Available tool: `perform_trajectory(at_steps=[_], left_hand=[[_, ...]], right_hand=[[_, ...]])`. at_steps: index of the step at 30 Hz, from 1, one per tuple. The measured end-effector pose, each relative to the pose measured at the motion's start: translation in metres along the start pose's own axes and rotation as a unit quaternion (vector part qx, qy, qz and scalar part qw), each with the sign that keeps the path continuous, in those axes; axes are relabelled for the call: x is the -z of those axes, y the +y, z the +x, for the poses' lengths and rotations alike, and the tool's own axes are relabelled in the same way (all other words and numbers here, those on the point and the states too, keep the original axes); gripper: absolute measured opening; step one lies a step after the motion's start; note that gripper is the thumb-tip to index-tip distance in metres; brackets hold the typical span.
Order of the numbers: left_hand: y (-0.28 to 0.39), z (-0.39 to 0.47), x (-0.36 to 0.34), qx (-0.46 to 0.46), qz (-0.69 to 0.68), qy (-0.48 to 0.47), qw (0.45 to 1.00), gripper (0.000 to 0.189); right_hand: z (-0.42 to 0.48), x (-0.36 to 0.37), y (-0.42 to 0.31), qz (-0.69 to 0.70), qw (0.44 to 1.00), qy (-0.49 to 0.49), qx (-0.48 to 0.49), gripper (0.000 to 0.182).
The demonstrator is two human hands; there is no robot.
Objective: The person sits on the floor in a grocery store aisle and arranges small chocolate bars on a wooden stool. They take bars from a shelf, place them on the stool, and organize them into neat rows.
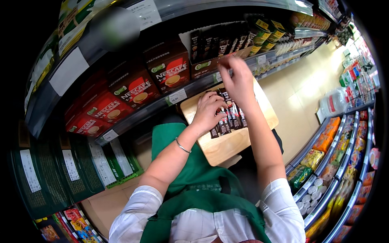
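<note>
Several slim dark Nescafé coffee stick packets (230, 118) lie side by side on a light wooden board (225, 148), which rests over my lap. My left hand (209, 111) is over the left side of the packets, fingers bent and touching them; whether it grips one is hard to see. Above the far side of the board is my right hand (238, 77), blurred, its fingers curled in front of the shelf edge. No packet shows clearly in it. Just beyond it, an open display carton (206, 66) on the shelf holds upright dark stick packets (223, 45).
Red-brown Nescafé boxes (171, 73) line the shelf left of the carton; green-and-yellow cans (263, 35) stand to its right. A shelf edge with price tags (177, 96) runs close before the board. Dark green cartons (57, 173) are at lower left, snack racks (323, 158) at right.
</note>
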State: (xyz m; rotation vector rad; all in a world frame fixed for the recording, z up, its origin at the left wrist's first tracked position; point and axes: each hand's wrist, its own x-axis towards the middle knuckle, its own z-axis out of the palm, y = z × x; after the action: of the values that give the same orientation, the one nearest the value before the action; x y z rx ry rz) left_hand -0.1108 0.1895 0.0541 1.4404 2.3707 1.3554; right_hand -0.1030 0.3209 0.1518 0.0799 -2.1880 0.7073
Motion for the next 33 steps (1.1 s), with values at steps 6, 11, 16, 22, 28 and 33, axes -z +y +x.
perform_trajectory(at_steps=[6, 11, 16, 22, 28, 33], left_hand=[[0.0, 0.0, 0.005, -0.01, -0.029, 0.041, 0.999, 0.02], [-0.003, 0.001, 0.012, -0.019, -0.041, 0.057, 0.997, 0.015], [-0.001, 0.002, 0.021, -0.026, -0.058, 0.079, 0.995, 0.014], [-0.002, 0.005, 0.017, -0.024, -0.071, 0.107, 0.991, 0.013], [0.001, 0.01, 0.014, 0.021, -0.119, 0.178, 0.977, 0.011], [0.005, 0.009, 0.011, 0.085, -0.282, 0.115, 0.949, 0.028]], right_hand=[[0.076, -0.04, -0.003, -0.161, 0.973, 0.047, 0.158, 0.03], [0.083, -0.057, 0.01, -0.241, 0.953, -0.004, 0.186, 0.036], [0.081, -0.053, 0.01, -0.21, 0.961, -0.013, 0.181, 0.013], [0.086, -0.02, -0.005, -0.107, 0.977, 0.051, 0.179, 0.012], [0.024, 0.039, -0.02, 0.272, 0.932, 0.221, -0.094, 0.005], [-0.036, 0.059, 0.016, 0.301, 0.903, 0.137, -0.276, 0.009]])
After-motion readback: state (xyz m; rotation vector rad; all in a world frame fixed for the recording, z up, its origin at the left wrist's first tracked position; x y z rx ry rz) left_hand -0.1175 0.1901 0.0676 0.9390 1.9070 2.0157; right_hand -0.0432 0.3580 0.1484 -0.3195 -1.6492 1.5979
